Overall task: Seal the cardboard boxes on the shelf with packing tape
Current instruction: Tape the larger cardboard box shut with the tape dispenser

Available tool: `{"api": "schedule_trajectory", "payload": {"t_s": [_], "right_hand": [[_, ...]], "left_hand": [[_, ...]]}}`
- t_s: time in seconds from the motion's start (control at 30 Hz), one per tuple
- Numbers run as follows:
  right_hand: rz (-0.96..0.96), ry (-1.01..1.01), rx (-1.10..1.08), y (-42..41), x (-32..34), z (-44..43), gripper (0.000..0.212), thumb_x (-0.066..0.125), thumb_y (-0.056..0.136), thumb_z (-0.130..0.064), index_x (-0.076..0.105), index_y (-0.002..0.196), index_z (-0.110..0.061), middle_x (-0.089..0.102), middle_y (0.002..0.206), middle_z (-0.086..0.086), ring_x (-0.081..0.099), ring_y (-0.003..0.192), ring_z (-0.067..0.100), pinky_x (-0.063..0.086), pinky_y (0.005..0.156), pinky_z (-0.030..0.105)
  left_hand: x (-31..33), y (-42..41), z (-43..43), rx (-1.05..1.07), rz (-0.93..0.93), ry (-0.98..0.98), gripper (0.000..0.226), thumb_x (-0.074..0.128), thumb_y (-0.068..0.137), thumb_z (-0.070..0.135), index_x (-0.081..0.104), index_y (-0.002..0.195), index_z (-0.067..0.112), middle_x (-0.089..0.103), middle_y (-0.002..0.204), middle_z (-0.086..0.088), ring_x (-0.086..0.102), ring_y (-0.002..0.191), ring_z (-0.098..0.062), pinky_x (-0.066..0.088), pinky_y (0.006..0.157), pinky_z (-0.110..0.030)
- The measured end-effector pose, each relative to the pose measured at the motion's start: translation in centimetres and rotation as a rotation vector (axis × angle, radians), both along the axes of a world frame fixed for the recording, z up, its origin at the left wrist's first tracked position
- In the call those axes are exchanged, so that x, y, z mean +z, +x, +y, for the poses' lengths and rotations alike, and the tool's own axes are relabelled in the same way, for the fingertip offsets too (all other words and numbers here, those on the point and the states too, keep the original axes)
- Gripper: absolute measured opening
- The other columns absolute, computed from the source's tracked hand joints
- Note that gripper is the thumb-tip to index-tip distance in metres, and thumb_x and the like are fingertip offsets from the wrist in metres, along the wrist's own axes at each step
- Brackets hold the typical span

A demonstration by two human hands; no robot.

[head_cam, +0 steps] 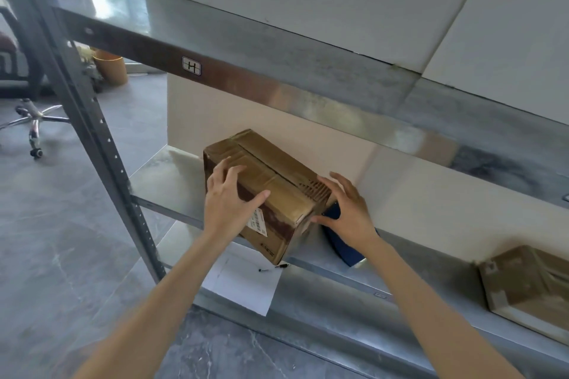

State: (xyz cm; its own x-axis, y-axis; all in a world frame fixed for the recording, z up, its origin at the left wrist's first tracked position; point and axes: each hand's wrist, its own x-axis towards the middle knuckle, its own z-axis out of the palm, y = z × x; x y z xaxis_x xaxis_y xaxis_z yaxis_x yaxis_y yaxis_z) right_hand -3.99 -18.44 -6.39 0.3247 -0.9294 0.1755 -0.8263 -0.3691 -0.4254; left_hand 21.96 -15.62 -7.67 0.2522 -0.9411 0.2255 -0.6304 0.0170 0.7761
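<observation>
The grey metal shelf (172, 175) carries the brown rectangular cardboard box (277, 181), skewed, 1 corner overhanging its front edge. The left hand (229, 197) and right hand (348, 209) flank it, each grip spread, pressing. Best square it inward. The upper shelf (277, 49) limits lifting, and a dark blue object (340, 248) crowds the right.

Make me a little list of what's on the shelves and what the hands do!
box: brown cardboard, on the middle shelf
left hand: fingers spread on the box's top
right hand: open against the box's right end
blue object: under the right hand, unclear what
second box: lower shelf, far right
paper: lower shelf, pen at its edge
</observation>
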Motion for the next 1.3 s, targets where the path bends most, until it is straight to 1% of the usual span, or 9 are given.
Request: {"api": "schedule_trajectory", "payload": {"t_s": [0.17,0.23,0.37,0.53,0.7,0.93,1.03,1.2,1.3], "right_hand": [[-0.201,0.188,0.055,-0.5,-0.7,-1.0,0.077,0.076,0.083,-0.034,0.037,0.148,-0.029,0.043,0.141,0.0,0.041,0.121,0.005,0.025,0.09,-0.006],[-0.222,0.168,0.074,-0.7,-0.7,-1.0,0.074,0.077,0.082,-0.033,0.04,0.145,-0.028,0.046,0.134,0.001,0.044,0.116,0.007,0.031,0.09,-0.002],[-0.223,0.174,0.124,-1.5,-0.7,-1.0,0.068,0.08,0.079,-0.038,0.044,0.137,-0.033,0.047,0.125,-0.003,0.049,0.112,0.011,0.045,0.095,0.025],[-0.247,0.189,0.246,-3.5,-1.4,-0.9,0.064,0.076,0.081,-0.044,0.04,0.134,-0.046,0.046,0.122,-0.014,0.049,0.107,-0.001,0.041,0.082,0.01],[-0.283,0.244,0.172,-7.3,-2.8,-0.6,0.067,0.07,0.087,-0.04,0.032,0.144,-0.038,0.052,0.124,-0.008,0.053,0.102,0.006,0.043,0.084,0.023],[-0.006,0.322,0.077,-10.9,-6.7,0.1,0.067,0.049,0.101,-0.035,0.011,0.156,-0.029,0.036,0.152,0.01,0.044,0.131,0.031,0.043,0.103,0.042],[0.081,0.382,0.026,-10.3,-7.9,0.0,0.073,0.047,0.101,-0.036,0.0,0.156,-0.031,0.045,0.146,0.011,0.056,0.117,0.032,0.052,0.089,0.041],[0.098,0.444,0.029,-9.7,-9.5,-1.1,0.082,0.049,0.1,-0.031,-0.012,0.154,-0.032,0.068,0.109,0.017,0.066,0.085,0.032,0.058,0.071,0.045],[0.066,0.473,0.04,-9.9,-9.6,-1.8,0.082,0.05,0.099,-0.031,-0.011,0.153,-0.035,0.068,0.111,0.017,0.067,0.08,0.032,0.054,0.059,0.038]], "left_hand": [[-0.5,-3.9,2.5,-0.02,-0.067,-0.007,0.066,0.069,0.078,0.063,0.052,0.132,0.029,0.036,0.151,0.007,0.021,0.142,-0.024,0.029,0.117,-0.048],[-0.7,-5.2,3.6,-0.021,-0.089,-0.03,0.07,0.068,0.075,0.068,0.052,0.132,0.03,0.039,0.149,0.009,0.023,0.14,-0.023,0.029,0.116,-0.045],[-0.6,-7.2,5.3,-0.024,-0.157,-0.059,0.073,0.071,0.072,0.067,0.052,0.132,0.03,0.041,0.147,0.01,0.026,0.137,-0.023,0.035,0.111,-0.041],[-0.9,-7.5,6.5,-0.008,-0.187,-0.056,0.061,0.081,0.075,0.041,0.055,0.129,0.029,0.044,0.145,0.013,0.031,0.133,-0.021,0.043,0.105,-0.044],[-1.2,-7.5,7.3,0.017,-0.217,-0.051,0.059,0.081,0.076,0.038,0.055,0.129,0.032,0.045,0.145,0.015,0.038,0.133,-0.019,0.042,0.107,-0.042],[-1.1,-8.6,7.0,0.077,-0.174,-0.028,0.056,0.081,0.076,0.032,0.056,0.127,0.032,0.045,0.145,0.015,0.04,0.134,-0.014,0.03,0.104,-0.025],[-0.7,-8.8,6.6,0.077,-0.174,-0.003,0.056,0.081,0.075,0.031,0.057,0.126,0.032,0.045,0.144,0.015,0.041,0.133,-0.014,0.029,0.102,-0.023],[-0.7,-8.9,6.6,0.088,-0.165,0.006,0.057,0.082,0.073,0.032,0.058,0.124,0.032,0.046,0.144,0.016,0.043,0.13,-0.013,0.031,0.1,-0.024],[-0.8,-8.8,6.6,0.091,-0.161,-0.002,0.057,0.083,0.073,0.032,0.058,0.125,0.031,0.046,0.144,0.016,0.043,0.13,-0.013,0.031,0.1,-0.025]]}}
